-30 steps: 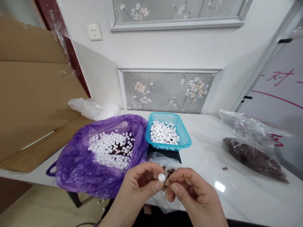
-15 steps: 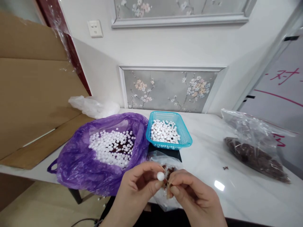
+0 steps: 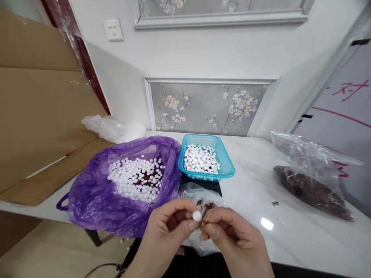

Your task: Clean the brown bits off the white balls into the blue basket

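Observation:
A small white ball (image 3: 197, 216) is pinched between the thumb and forefinger of my left hand (image 3: 171, 226). Close against its right side, my right hand (image 3: 232, 231) has thumb and forefinger pressed together; whatever is in that pinch is too small to name. Beneath both hands lies a clear plastic bag (image 3: 203, 249) with small reddish-brown pieces (image 3: 208, 205) in it, partly hidden by my fingers. Just beyond stands a turquoise plastic basket (image 3: 227, 158) holding many white balls. Left of my hands, a purple plastic bag (image 3: 95, 197) lies open, with white balls and dark brown pieces inside.
On the right of the white table (image 3: 246, 193) lies a clear bag of dark brown material (image 3: 313, 189), with a few loose brown bits (image 3: 275, 203) nearby. A large cardboard box (image 3: 43, 116) stands at the left, and a crumpled translucent bag (image 3: 114, 129) lies by the wall.
My right fingertips have moved slightly left and closer to the white ball. My left hand still holds the ball, and the view has shifted slightly.

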`<state>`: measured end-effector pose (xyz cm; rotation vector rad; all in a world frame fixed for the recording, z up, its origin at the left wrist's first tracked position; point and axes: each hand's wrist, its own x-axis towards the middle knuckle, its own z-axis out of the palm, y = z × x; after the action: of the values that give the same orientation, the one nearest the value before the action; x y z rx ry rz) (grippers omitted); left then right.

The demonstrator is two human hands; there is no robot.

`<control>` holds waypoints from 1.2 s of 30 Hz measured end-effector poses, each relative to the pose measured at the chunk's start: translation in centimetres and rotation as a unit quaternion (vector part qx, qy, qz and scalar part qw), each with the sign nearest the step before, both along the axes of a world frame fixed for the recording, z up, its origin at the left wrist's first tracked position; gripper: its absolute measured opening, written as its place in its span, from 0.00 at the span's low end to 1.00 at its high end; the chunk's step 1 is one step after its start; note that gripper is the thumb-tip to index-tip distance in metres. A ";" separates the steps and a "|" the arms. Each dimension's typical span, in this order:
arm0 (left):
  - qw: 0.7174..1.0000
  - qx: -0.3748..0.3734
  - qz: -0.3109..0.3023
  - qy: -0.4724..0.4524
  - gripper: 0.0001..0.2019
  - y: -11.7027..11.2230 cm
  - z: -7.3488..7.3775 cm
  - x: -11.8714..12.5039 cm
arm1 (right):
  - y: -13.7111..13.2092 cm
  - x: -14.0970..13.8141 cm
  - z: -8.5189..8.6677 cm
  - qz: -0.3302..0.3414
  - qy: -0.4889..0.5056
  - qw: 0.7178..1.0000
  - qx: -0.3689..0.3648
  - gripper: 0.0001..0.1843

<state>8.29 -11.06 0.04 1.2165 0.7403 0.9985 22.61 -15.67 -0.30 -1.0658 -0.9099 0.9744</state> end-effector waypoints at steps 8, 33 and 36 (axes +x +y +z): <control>0.998 0.020 0.032 0.053 0.05 -0.2 -0.3 -0.4 | -0.1 -0.2 0.2 0.009 0.014 1.000 -0.010 0.07; 0.933 0.327 0.055 0.136 0.16 0.7 -0.4 -0.9 | 0.7 0.3 -0.4 0.046 -0.047 0.996 -0.065 0.10; 0.968 0.220 0.036 0.119 0.10 0.7 -0.5 -0.7 | 0.6 0.9 -0.2 0.054 -0.016 0.995 -0.077 0.11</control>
<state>7.63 -10.41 -0.45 1.7284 0.7764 1.1239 23.53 -15.04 -0.55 -1.1744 -0.9378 1.1333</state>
